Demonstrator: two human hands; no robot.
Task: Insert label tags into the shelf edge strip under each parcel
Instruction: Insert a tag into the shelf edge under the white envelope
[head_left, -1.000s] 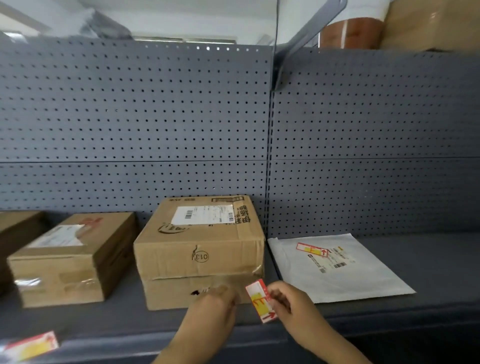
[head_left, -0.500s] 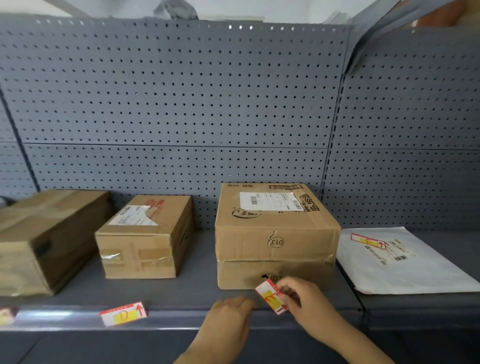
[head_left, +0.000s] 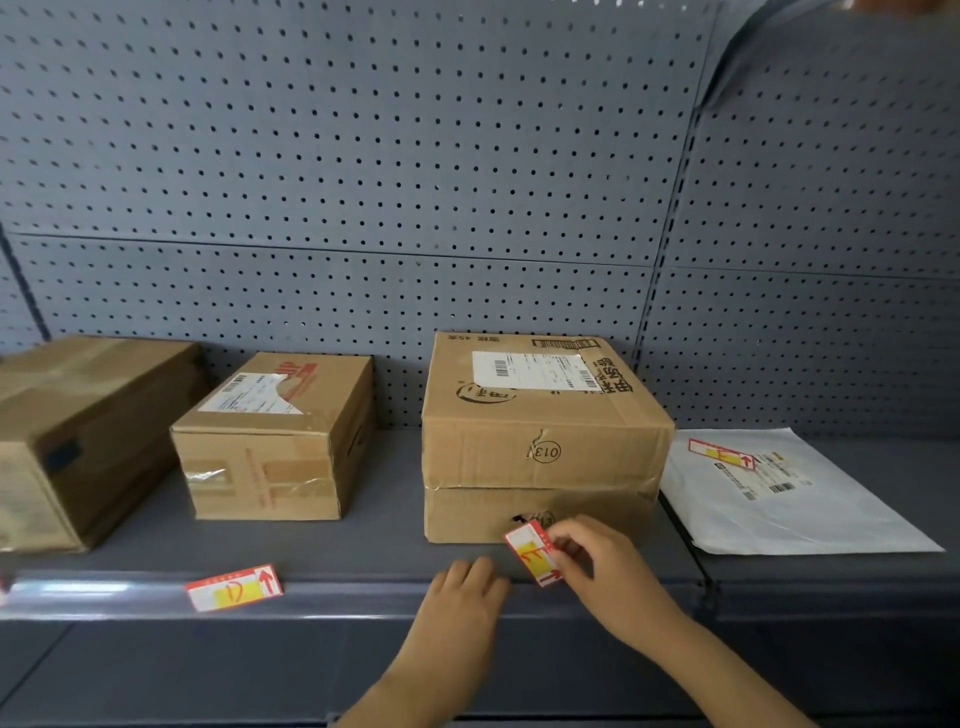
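My right hand (head_left: 602, 571) pinches a red, white and yellow label tag (head_left: 535, 558), tilted, just above the shelf edge strip (head_left: 363, 597) in front of the large cardboard box marked 013 (head_left: 540, 436). My left hand (head_left: 462, 597) rests with its fingers on the strip just left of that tag. Another tag marked D (head_left: 234, 587) sits in the strip below the smaller taped box (head_left: 275, 441). A third tag (head_left: 719, 454) lies on the white mailer bag (head_left: 779, 499) to the right.
A third cardboard box (head_left: 78, 436) stands at the far left of the grey shelf. A perforated grey back panel (head_left: 363, 182) rises behind the parcels. An upright divider (head_left: 670, 234) separates the bay holding the mailer.
The view has shifted left and closer, bringing the left box and the D tag into view. My right hand keeps the tag near the strip; my left hand stays beside it.
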